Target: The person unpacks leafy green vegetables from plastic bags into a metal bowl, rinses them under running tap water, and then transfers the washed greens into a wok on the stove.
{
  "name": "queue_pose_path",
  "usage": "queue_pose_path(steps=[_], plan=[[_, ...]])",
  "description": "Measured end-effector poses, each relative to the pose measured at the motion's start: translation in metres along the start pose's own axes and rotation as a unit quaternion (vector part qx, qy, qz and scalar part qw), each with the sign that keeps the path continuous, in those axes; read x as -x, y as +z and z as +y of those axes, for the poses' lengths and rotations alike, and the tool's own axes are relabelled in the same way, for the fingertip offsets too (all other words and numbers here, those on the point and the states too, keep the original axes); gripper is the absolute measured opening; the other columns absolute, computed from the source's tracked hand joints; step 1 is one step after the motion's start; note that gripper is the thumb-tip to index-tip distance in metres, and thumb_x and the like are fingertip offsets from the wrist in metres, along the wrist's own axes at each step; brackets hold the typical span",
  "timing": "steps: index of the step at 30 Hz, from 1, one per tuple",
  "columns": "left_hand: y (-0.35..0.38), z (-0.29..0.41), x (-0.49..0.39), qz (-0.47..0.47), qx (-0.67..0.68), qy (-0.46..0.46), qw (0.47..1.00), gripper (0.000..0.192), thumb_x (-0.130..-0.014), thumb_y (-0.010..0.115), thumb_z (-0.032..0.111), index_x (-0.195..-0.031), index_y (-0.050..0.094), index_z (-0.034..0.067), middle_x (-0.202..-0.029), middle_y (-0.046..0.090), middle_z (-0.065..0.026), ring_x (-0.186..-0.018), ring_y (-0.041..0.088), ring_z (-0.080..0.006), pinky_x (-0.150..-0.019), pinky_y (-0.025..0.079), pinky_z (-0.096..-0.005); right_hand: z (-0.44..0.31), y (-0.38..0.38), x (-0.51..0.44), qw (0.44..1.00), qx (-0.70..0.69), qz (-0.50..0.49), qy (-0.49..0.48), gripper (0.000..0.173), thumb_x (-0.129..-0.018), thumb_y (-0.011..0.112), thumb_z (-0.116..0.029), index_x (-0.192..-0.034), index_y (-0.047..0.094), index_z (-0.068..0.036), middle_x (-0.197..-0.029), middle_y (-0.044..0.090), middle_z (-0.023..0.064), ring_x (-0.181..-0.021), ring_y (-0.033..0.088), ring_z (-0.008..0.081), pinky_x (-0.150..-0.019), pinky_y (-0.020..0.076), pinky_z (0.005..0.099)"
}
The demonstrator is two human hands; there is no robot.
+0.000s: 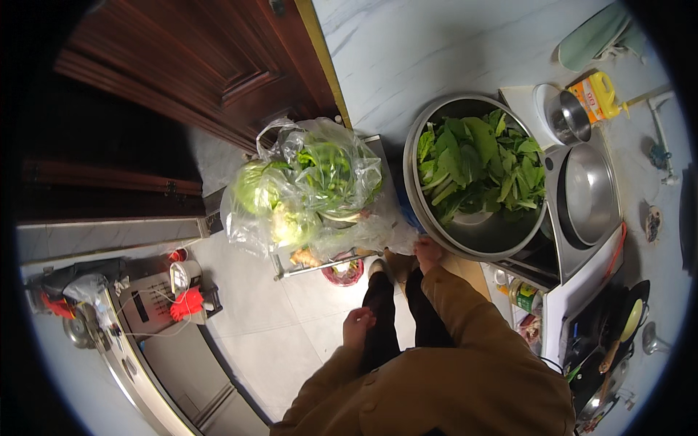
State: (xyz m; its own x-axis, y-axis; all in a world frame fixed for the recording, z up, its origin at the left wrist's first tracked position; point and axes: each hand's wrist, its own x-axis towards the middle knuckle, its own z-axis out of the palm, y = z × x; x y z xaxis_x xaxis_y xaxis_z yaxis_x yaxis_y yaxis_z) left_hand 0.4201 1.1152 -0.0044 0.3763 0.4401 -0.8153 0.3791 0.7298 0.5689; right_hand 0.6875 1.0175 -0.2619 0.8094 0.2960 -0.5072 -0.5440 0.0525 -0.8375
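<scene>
My right hand [428,252] is at the lower left rim of a large steel basin [474,254], its fingers closed on the edge of a clear plastic bag [401,234]. Leafy greens [474,158] fill much of the basin. Left of it, clear plastic bags hold green vegetables [327,163], what looks like a cabbage [253,188] and a pale vegetable [292,223]; they lie on top of a rack [327,260]. My left hand [359,324] hangs in front of my body, fingers partly curled, with nothing visible in it.
A steel sink [591,196] stands right of the basin, with a steel bowl [570,117] and a yellow jug [597,98] behind it. A cooktop with pans [605,338] is at lower right. A wooden door [218,71] is at upper left; a red basket [343,272] is below the rack.
</scene>
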Motion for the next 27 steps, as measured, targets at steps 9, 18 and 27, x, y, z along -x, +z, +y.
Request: queue_pose_path(steps=[9,18,27], plan=[[0.0,0.041,-0.002,-0.107,-0.059,0.031,0.992,0.03,-0.091,0.056,0.011,-0.118,0.05,-0.001,-0.107,0.056,-0.0129,-0.088,0.062,-0.0214,-0.078,0.053,-0.0319,-0.009,-0.001,0.015,0.932,-0.242,-0.089,0.254,0.027,-0.087,0.053,-0.01,-0.114,0.054,-0.011,-0.096,0.054,0.0045,-0.082,0.061,0.0163,-0.068,0.0539,0.0306],[0.134,0.165,-0.017,-0.312,-0.059,0.193,0.928,0.041,-0.094,0.056,0.018,-0.128,0.046,-0.003,-0.111,0.059,-0.0126,-0.092,0.062,-0.0201,-0.084,0.051,-0.0328,-0.162,-0.031,0.15,0.95,0.065,-0.16,0.262,0.028,-0.089,0.059,-0.018,-0.113,0.056,-0.004,-0.098,0.061,0.0078,-0.086,0.064,0.0174,-0.079,0.0541,0.0306],[0.22,0.198,-0.077,-0.299,-0.006,-0.064,0.952,0.029,-0.092,0.056,0.017,-0.116,0.054,-0.001,-0.103,0.061,-0.0147,-0.095,0.06,-0.0299,-0.085,0.052,-0.0444,-0.295,-0.09,0.282,0.993,-0.074,0.032,0.084,0.028,-0.09,0.057,-0.018,-0.112,0.056,0.0,-0.094,0.063,0.01,-0.083,0.063,0.017,-0.076,0.0526,0.028]])
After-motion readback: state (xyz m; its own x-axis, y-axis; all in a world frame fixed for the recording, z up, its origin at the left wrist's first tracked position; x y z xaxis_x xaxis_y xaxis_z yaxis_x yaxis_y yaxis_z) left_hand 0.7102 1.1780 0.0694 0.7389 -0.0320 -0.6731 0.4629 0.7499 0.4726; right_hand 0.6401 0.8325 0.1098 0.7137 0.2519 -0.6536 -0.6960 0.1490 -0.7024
